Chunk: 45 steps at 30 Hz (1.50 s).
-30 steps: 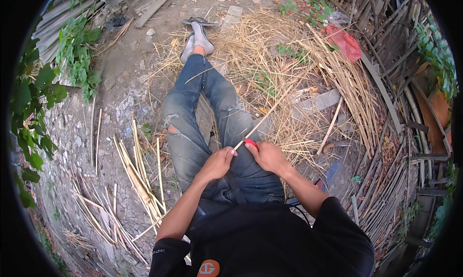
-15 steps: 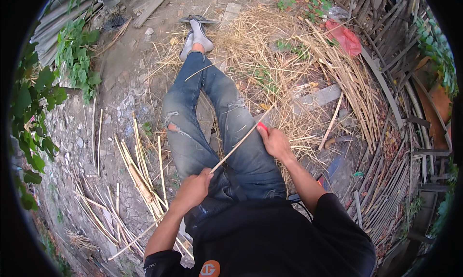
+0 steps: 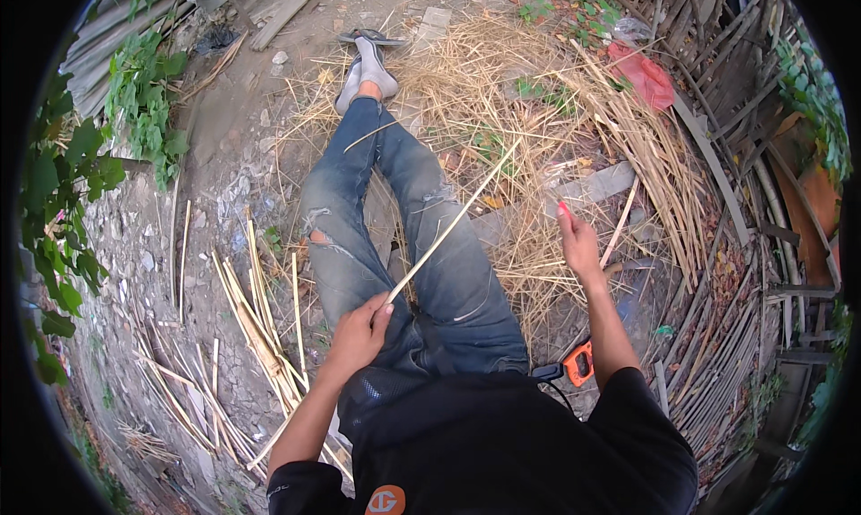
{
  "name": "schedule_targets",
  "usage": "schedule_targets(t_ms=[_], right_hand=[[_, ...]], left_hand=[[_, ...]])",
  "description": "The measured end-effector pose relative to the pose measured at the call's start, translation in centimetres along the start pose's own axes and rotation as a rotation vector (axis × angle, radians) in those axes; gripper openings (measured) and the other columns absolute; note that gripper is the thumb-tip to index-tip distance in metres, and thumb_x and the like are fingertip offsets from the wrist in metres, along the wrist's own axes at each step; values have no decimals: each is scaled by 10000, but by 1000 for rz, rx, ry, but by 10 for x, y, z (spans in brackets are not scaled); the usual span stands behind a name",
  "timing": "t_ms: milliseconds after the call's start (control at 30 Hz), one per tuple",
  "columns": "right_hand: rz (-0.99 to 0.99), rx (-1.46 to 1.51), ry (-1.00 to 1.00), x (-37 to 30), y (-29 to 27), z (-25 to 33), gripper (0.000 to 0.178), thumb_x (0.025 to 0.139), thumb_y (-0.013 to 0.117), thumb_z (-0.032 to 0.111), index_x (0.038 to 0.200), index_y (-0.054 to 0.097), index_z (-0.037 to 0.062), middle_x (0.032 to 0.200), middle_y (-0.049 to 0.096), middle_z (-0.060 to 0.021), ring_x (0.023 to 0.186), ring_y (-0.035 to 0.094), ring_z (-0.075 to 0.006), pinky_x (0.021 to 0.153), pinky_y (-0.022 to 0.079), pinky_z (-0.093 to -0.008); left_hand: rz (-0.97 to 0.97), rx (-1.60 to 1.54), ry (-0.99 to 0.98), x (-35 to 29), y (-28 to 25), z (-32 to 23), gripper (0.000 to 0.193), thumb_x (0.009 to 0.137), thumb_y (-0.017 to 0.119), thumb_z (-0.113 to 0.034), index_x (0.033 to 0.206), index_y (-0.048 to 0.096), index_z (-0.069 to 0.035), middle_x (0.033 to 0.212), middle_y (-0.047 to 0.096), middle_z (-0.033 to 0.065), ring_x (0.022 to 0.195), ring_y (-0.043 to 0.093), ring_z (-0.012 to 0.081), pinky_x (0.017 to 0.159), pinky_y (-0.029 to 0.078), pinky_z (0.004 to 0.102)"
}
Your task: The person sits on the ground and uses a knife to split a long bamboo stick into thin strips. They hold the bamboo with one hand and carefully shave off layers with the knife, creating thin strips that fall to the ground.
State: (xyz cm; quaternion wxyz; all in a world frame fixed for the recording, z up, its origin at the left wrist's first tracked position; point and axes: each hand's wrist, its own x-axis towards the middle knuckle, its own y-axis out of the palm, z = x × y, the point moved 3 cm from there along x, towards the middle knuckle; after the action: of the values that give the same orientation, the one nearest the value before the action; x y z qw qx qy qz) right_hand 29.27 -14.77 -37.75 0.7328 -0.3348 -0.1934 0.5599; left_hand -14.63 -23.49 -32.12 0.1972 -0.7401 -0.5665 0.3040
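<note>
Left hand [image 3: 359, 334] closed round near end of long thin pale bamboo strip [image 3: 446, 231] over lap, strip slanting across blue-jeaned legs [image 3: 408, 219], right hand [image 3: 577, 242] since swung outward off strip, fingers curled on small red-tipped tool, dry straw pile [image 3: 574, 129] beyond.

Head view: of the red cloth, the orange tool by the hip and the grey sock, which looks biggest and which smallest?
1. Red cloth, largest.
2. Grey sock, slightly smaller; both lie far off near the rim, so this is close.
3. Orange tool, smallest, though partly hidden by the arm.
</note>
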Motion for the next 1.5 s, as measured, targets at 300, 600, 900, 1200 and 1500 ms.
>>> schedule_targets(t_ms=[300,600,900,1200,1500], right_hand=[[336,-144,-269,-83,70,92,572,1009,553,524,838,703,0,726,674,-248,735,687,-442,686,526,-517],[345,-223,-174,-73,89,85,604,1020,506,551,860,716,8,783,703,-245,804,699,-450,755,539,-523],[366,-214,-132,-72,96,84,624,1016,492,583,919,720,10,829,712,-259,854,703,-453,794,540,-529],[369,-193,-105,-76,103,87,651,1009,485,614,946,728,14,852,708,-274,870,693,-472,803,533,-537],[-217,-23,316,10,48,-100,747,1056,431,587,717,630,-49,621,621,-200,550,536,-331,621,428,-534]], left_hand=[[66,36,-17,51,60,-2,391,1015,592,-347,1348,667,-158,992,729,228,954,691,448,854,544,519],[63,124,9,48,58,-3,389,1000,605,-329,1350,668,-170,991,729,225,944,693,445,853,545,533],[62,176,47,41,51,-11,375,1002,613,-281,1338,672,-126,1010,729,224,902,698,440,822,549,526],[66,133,123,20,28,-13,349,1006,613,-220,1301,667,-43,866,689,268,824,680,459,755,527,531],[254,186,-103,-66,-69,-7,319,994,658,-226,1251,715,-47,911,711,259,810,715,409,771,565,452]])
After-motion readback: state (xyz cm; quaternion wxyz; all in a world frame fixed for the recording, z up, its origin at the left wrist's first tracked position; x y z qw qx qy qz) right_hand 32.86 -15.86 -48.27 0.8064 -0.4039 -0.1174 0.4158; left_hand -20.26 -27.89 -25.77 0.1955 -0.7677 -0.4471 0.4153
